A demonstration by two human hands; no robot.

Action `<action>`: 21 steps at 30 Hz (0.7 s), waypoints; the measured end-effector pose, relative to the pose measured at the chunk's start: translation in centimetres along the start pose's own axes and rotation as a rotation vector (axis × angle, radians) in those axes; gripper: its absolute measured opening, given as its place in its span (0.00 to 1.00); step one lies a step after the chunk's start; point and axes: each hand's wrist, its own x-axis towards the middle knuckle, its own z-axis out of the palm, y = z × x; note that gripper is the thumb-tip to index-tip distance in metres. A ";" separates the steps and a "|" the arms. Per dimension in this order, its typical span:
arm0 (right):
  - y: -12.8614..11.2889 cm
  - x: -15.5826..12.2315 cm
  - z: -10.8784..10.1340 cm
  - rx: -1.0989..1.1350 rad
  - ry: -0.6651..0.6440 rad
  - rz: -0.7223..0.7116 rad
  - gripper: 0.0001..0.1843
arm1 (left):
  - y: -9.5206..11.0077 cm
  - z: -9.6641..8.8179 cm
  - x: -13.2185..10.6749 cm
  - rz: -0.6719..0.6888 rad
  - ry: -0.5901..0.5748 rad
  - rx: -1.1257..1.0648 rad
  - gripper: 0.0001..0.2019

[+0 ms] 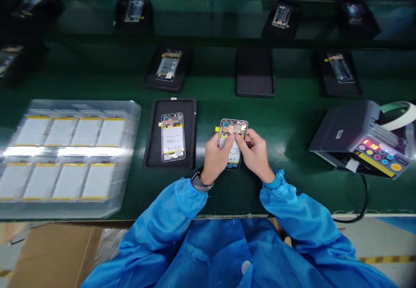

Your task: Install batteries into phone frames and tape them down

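Observation:
Both my hands hold one opened phone frame (232, 128) just above the green belt (286, 119) in front of me. My left hand (216, 154) wraps its left side, thumb on the white battery. My right hand (255, 150) grips the right side, thumb and forefinger pinched near the top of the battery, under the exposed circuit board. A yellow tab sticks out at the frame's left edge. To the left, a second phone frame (173, 137) with a battery lies in a black tray (154, 149).
A stack of clear trays holding several white batteries (65, 149) sits at the left. A tape dispenser (360, 138) with lit buttons stands at the right, its cable trailing off the edge. Further back are more black trays, one empty (255, 71), others with phones (168, 64).

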 end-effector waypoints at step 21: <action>-0.2 -0.1 -0.1 -0.043 0.064 -0.048 0.26 | 0.5 -0.3 0.4 -0.065 -0.050 -0.003 0.20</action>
